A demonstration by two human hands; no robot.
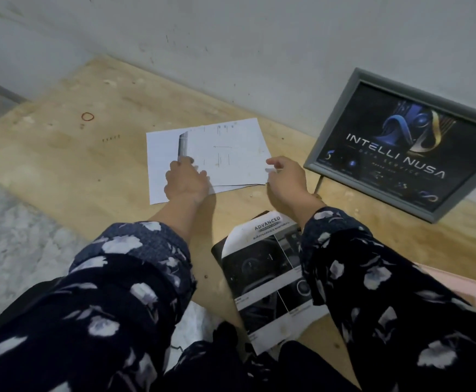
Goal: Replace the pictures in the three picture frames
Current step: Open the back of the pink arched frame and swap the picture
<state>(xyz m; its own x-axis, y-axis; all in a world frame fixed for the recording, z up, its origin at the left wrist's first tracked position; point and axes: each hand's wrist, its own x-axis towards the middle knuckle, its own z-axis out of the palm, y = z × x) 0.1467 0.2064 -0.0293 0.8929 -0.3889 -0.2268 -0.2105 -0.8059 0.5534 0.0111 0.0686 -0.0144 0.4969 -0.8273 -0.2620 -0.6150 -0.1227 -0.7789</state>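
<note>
Left hand (186, 181) presses white sheets (225, 154) flat on tabletop (75, 165); right hand (284, 179) pinches sheet edge. Advice: lift top sheet slowly, avoid creasing.

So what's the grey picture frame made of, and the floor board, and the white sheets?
The grey picture frame looks like painted wood or plastic, matte with a moulded rim; I can't tell which. The board seems to be plywood: pale, unvarnished, with grain and stains. The white sheets look like thin printer paper, flat, with faint print showing through. Both the left hand and the right hand touch them.
</note>
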